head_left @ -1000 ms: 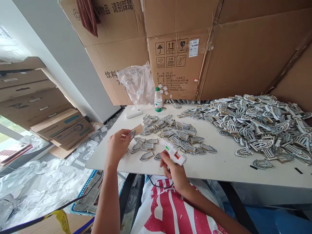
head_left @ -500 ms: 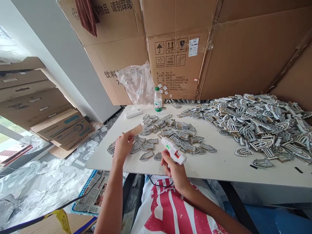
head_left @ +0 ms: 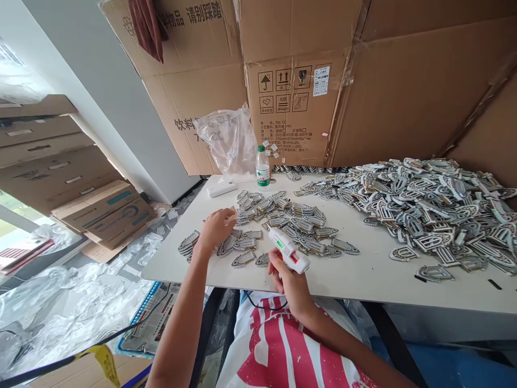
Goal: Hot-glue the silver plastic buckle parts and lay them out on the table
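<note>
Your right hand (head_left: 288, 277) is clamped around the handle of a white plastic glue gun with red trim (head_left: 283, 242), held above the near part of the white tabletop (head_left: 335, 280). The gun's long axis runs slantwise: its nozzle points away from you and to your left, its rear end back towards you and to the right. A thin dark cord (head_left: 266, 309) loops below the table edge, across your white and red shirt (head_left: 274, 345).

Your left hand (head_left: 217, 230) reaches over a small brown cardboard scrap (head_left: 233, 210), palm down with fingers bent — whether they pinch anything, you cannot tell from here.

Between and beyond your hands lies a loose spread of flat grey arch-shaped pieces (head_left: 302, 224), overlapping at many angles and crowding the space just past the nozzle. A short stack of the same pieces (head_left: 188, 241) sits left of your left wrist, and your hand hides part of what lies beneath. Farther back stand a clear bottle with a green cap (head_left: 262, 168) and a crumpled clear plastic bag (head_left: 230, 143); well to your right — a big heap of similar pieces (head_left: 428, 205).
</note>
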### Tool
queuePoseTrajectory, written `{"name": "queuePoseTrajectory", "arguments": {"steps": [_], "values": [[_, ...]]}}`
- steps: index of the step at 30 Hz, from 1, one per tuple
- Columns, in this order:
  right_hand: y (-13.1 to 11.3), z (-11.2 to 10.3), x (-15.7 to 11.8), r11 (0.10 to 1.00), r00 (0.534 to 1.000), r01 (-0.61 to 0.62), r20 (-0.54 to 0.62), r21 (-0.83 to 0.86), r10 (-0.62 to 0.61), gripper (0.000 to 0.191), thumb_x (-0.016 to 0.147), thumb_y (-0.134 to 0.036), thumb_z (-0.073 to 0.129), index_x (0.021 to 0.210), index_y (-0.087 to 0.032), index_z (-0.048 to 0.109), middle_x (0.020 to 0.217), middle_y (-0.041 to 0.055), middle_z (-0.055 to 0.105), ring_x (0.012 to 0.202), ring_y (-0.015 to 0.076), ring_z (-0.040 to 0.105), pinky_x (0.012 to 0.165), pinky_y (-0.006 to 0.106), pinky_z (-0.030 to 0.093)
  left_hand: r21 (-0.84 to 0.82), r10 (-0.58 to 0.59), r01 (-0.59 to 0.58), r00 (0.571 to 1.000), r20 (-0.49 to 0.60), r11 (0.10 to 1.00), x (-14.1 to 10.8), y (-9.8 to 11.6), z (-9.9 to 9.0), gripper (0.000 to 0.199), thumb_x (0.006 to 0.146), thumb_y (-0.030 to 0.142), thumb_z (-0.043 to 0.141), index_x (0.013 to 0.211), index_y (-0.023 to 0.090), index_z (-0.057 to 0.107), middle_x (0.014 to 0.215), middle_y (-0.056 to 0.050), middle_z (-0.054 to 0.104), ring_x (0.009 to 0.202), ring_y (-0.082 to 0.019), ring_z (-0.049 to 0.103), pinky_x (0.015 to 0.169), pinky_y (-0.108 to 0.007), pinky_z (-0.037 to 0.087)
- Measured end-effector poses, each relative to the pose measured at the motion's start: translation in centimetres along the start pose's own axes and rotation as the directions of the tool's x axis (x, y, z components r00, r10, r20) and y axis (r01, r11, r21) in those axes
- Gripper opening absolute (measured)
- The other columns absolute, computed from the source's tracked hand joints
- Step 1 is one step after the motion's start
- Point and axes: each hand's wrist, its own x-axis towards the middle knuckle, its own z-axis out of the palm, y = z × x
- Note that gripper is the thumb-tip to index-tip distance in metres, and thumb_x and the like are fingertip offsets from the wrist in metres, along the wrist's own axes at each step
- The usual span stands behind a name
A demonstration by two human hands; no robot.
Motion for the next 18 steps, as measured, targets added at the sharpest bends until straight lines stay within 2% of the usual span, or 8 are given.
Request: {"name": "queuePoseTrajectory", "arguments": {"steps": [4,7,13,18], "values": [[-0.1,0.0,0.1,1.000,1.000,0.005,-0.005,0.004,-0.005,0.045,0.081,-0.062,0.085,0.088,-0.022,0.066,0.067,-0.0059,0.061,0.041,0.0053,0.032,0.040,0.021,0.025,0.032,0.036,-0.038,0.998,0.059,0.999,2.9,1.2,1.0,0.024,0.095,0.030,0.070,0.116,0.024,0.080,0.119,-0.011,0.084,0.116,-0.034,0.076,0.102,-0.043,0.055],[0.0,-0.1,0.2,1.000,1.000,0.016,-0.010,0.006,-0.016,0.044,0.082,-0.061,0.085,0.088,-0.022,0.065,0.067,-0.0062,0.060,0.041,0.0049,0.031,0.040,0.021,0.024,0.052,0.018,-0.021,0.998,0.065,0.998,3.8,1.6,1.7,0.018,0.093,0.025,0.073,0.109,0.023,0.080,0.118,-0.012,0.084,0.117,-0.036,0.076,0.102,-0.044,0.054],[-0.1,-0.1,0.2,1.000,1.000,0.012,-0.004,0.012,-0.012,0.043,0.083,-0.060,0.084,0.087,-0.021,0.065,0.066,-0.0060,0.059,0.041,0.0043,0.031,0.040,0.021,0.023,0.012,0.010,-0.010,1.000,0.016,1.000,2.9,1.7,1.9,0.014,0.100,0.025,0.066,0.107,0.023,0.078,0.107,-0.009,0.085,0.106,-0.031,0.077,0.096,-0.041,0.053],[-0.1,0.0,0.2,0.999,1.000,0.007,-0.009,0.035,-0.006,0.044,0.082,-0.060,0.086,0.087,-0.022,0.064,0.068,-0.0061,0.059,0.042,0.0041,0.032,0.041,0.020,0.023,-0.061,0.030,-0.036,0.994,-0.107,0.997,0.8,2.4,1.0,0.025,0.111,0.034,0.050,0.110,0.023,0.073,0.105,-0.010,0.083,0.102,-0.030,0.076,0.093,-0.039,0.052]]}}
